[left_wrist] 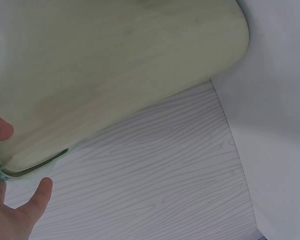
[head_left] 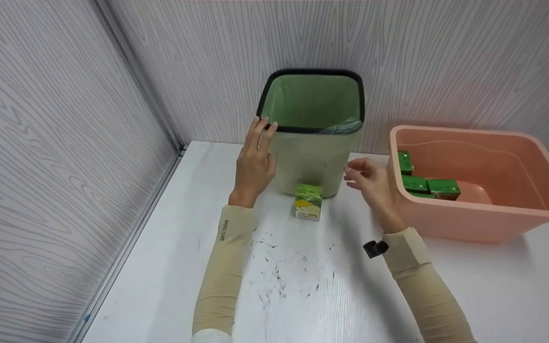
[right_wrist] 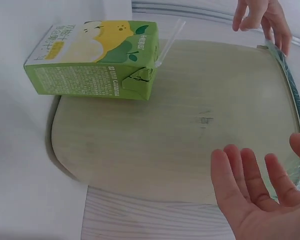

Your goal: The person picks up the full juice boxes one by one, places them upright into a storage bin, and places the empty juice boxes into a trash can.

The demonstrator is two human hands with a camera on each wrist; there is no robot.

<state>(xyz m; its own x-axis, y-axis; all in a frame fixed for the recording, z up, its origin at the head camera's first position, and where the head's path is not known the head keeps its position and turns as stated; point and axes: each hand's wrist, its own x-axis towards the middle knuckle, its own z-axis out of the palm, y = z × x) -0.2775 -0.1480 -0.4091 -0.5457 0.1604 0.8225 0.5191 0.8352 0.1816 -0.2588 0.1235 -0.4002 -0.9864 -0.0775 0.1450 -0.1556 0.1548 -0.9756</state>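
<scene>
A pale green trash bin [head_left: 303, 162] with a black rim and a clear liner stands upright against the back wall. My left hand [head_left: 255, 164] is at the left front corner of its rim, fingers extended and touching the edge. Beside the bin's right wall, my right hand [head_left: 370, 183] hovers with relaxed fingers and holds nothing. A green and yellow juice carton [head_left: 308, 202] stands on the table in front of the bin. Its clear straw [right_wrist: 171, 44] sticks out of the top in the right wrist view.
To the right sits a pink tub [head_left: 465, 219] with several green cartons [head_left: 442, 187] at its left end. Dark specks [head_left: 277, 274] mark the white table [head_left: 160, 267]. Wood-grain panels [head_left: 198, 62] rise behind and at the left.
</scene>
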